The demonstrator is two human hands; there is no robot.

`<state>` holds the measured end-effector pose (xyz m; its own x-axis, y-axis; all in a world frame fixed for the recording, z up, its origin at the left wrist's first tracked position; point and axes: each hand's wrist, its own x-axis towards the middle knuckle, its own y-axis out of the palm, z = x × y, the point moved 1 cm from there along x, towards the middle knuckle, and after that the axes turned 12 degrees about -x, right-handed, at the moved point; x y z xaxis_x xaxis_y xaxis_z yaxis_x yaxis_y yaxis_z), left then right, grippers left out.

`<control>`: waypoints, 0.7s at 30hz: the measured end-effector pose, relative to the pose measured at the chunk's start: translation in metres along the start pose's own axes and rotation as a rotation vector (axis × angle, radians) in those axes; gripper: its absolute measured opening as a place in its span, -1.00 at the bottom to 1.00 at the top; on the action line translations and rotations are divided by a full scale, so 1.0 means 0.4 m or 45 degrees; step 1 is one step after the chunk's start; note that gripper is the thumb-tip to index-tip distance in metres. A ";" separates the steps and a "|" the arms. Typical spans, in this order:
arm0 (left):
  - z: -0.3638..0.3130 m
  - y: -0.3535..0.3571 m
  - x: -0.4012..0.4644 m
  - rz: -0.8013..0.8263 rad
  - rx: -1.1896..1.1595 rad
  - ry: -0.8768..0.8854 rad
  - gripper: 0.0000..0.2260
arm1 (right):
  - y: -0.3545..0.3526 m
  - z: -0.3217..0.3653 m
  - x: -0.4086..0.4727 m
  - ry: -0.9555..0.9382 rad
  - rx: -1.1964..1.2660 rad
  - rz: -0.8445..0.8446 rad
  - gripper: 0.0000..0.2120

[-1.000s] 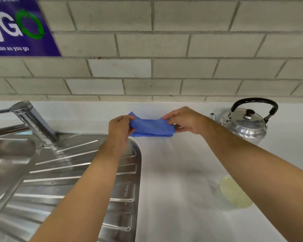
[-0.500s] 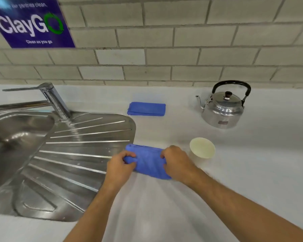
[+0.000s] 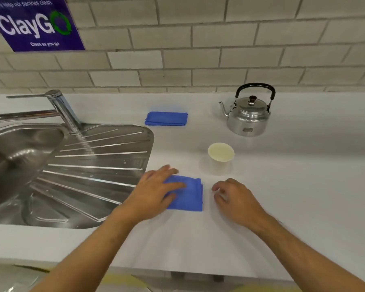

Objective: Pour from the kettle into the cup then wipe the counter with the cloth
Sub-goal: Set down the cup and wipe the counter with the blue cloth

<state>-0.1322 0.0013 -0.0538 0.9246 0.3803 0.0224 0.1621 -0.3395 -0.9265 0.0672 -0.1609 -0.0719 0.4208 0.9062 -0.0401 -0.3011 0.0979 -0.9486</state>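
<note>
A folded blue cloth (image 3: pixel 190 194) lies on the white counter (image 3: pixel 299 178), just right of the sink's drainboard. My left hand (image 3: pixel 156 192) lies flat on the cloth's left half and presses it down. My right hand (image 3: pixel 236 197) is just right of the cloth, off it, fingers loosely curled and holding nothing. A pale paper cup (image 3: pixel 221 157) stands upright just beyond the cloth. The metal kettle (image 3: pixel 249 116) with a black handle stands at the back right, spout pointing left.
A second folded blue cloth (image 3: pixel 166 118) lies near the tiled wall. The steel sink and ribbed drainboard (image 3: pixel 93 165) fill the left side, with a tap (image 3: pixel 61 108) over the basin. The counter's front edge runs below my forearms.
Both hands brought the cloth from near the wall to the counter's front. My right hand has let go of it, and my left hand now lies flat on it.
</note>
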 end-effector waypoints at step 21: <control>0.208 0.089 0.321 0.082 -0.041 -0.439 -0.54 | 0.085 -0.151 -0.002 0.311 -0.509 0.042 -0.37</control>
<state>-0.0364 0.1098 -0.1152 0.7633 0.6235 -0.1689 0.1232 -0.3971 -0.9095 0.1084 -0.1831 -0.1233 0.6203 0.7781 -0.0995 0.0155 -0.1389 -0.9902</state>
